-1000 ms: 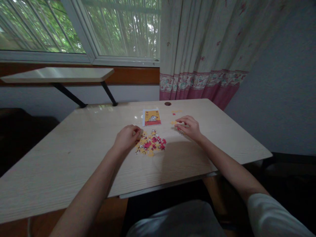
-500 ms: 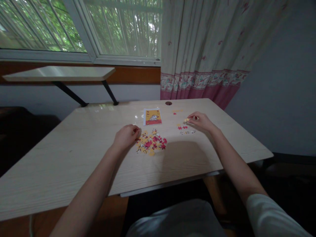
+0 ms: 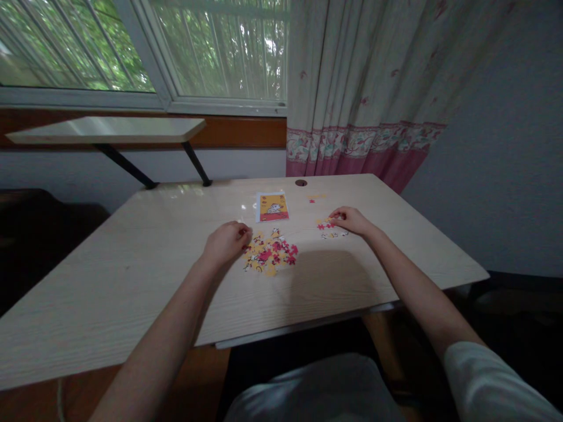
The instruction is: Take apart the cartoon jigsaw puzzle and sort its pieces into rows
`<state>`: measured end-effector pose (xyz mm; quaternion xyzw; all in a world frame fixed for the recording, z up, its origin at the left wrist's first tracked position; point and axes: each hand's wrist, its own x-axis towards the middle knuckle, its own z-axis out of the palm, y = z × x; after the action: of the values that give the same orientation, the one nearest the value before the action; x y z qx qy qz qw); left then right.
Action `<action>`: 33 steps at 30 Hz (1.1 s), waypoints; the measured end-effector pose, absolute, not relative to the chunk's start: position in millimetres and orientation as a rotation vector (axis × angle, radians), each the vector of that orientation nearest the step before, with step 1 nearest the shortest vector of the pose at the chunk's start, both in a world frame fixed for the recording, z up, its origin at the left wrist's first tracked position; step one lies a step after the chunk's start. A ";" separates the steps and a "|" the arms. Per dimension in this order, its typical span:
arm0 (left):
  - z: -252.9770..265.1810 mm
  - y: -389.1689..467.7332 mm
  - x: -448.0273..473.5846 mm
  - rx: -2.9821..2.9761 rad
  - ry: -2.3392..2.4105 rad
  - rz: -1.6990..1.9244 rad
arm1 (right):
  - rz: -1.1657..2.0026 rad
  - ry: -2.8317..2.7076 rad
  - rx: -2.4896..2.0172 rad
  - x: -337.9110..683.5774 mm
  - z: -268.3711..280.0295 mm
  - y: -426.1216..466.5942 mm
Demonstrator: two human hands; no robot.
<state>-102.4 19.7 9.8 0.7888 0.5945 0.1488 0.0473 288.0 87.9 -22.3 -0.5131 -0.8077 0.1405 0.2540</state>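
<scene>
A loose pile of yellow, red and white jigsaw puzzle pieces (image 3: pixel 270 256) lies on the desk in front of me. At the pile's upper left edge rests my left hand (image 3: pixel 226 239), its fingers curled together; whatever they may hold is hidden. My right hand (image 3: pixel 352 220) pinches a yellow puzzle piece (image 3: pixel 331 219) low over the desk, at the end of a short yellow row. Just below are red puzzle pieces (image 3: pixel 326 226) and a row of white puzzle pieces (image 3: pixel 334 235). A picture card (image 3: pixel 273 207) with a white animal on orange and red lies beyond the pile.
Farther back lie a single red piece (image 3: pixel 312 201) and a faint yellow row (image 3: pixel 316 196). A raised shelf (image 3: pixel 109 130) on black legs stands at the back left of the desk (image 3: pixel 153 281). A curtain (image 3: pixel 360 140) hangs behind the right side.
My right hand has come down and slightly nearer, bringing the yellow puzzle piece to the row above the red pieces. My left hand has stayed by the pile.
</scene>
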 end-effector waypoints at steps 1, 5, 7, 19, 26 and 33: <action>10.0 19.6 -102.2 2.410 1.813 0.445 | 0.379 -2.199 -1.396 287.9 -22.0 87.8; 11.0 19.4 -102.0 2.423 1.817 0.434 | 0.377 -2.203 -1.397 287.8 -21.2 87.4; 10.9 19.5 -101.9 2.417 1.819 0.441 | 0.387 -2.196 -1.392 287.9 -20.9 86.7; 1.4 22.8 -97.0 2.406 1.606 0.474 | 0.224 -2.150 -1.270 268.5 -6.2 71.5; -1.9 28.3 -97.8 2.376 1.502 0.548 | 0.212 -2.220 -1.024 227.2 1.7 47.8; -5.1 25.2 -93.2 2.024 1.497 0.757 | 0.230 -2.378 -0.738 187.3 -10.6 28.4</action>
<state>-93.2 25.2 -5.1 0.7447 0.5509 0.2787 0.2534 187.3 28.4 -10.6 -0.2802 -0.9025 0.0873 0.3152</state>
